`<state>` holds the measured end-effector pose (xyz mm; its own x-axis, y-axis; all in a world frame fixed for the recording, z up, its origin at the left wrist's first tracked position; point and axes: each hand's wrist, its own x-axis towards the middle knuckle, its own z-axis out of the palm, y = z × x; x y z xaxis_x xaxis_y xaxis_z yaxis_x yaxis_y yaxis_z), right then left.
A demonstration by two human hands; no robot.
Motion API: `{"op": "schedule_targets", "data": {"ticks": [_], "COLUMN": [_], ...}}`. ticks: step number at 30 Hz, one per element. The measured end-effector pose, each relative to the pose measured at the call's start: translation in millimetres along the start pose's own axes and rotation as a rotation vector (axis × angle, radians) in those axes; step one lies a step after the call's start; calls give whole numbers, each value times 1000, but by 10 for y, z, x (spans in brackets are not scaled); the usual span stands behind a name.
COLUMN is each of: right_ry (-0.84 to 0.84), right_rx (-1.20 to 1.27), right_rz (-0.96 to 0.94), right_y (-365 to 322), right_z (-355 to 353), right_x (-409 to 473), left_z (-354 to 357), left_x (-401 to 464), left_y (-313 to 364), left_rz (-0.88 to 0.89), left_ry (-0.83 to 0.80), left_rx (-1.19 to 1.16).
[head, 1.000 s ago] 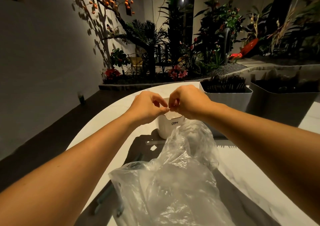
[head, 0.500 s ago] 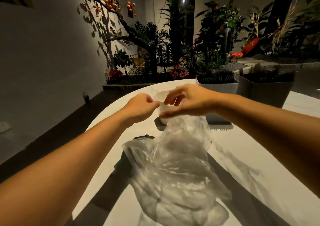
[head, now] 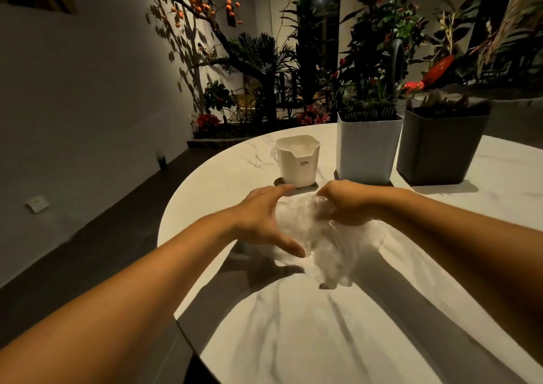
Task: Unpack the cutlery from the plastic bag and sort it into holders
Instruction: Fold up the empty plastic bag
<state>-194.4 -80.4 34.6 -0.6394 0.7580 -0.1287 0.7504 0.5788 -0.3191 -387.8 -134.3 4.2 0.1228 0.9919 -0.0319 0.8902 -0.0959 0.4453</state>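
The crinkly clear plastic bag lies on the marble table, right between both hands. The right hand bunches its far top end, fingers curled in; the left hand is spread flat against its side. The white holder sits just beyond. Can't make out any cutlery through the film.
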Motion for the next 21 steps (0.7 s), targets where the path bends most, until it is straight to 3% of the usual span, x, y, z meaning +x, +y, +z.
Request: {"op": "schedule_targets", "data": {"ticks": [4,6,8,11,12,14,16,18,21], "right_ry": [81,72,84,274,265,60,-72,55,298], "right_rx": [1022,1291,1320,1180,1146,1168,1198,1196,983], "right_rz": [-21,-73,-112,-77,-25,64,55,59,116], "right_y": [-95,-191,-284,-341,-349,-402,-485,-501,-384], "right_z": [-136,-175,-178,-166,-166,-127,-65,-45,-61], "right_x": [-51,-71,-79,-2,18,41,26,97,232], "left_z": [8,7,-6,-68,-83,-114,-112,-133,-201], "left_x": [43,49,3,-40,-15,-22,-61,-83,-103], "left_y": [148,222,319,370,343,320,348,373,252], "left_rz": [182,234,213,61,-4,-37,17,34,-100], "left_ry": [96,94,149,402,493,577,493,384,383], "left_rx": [-479,-716,-789,-798,-785,-656,-580,-619,-628]}}
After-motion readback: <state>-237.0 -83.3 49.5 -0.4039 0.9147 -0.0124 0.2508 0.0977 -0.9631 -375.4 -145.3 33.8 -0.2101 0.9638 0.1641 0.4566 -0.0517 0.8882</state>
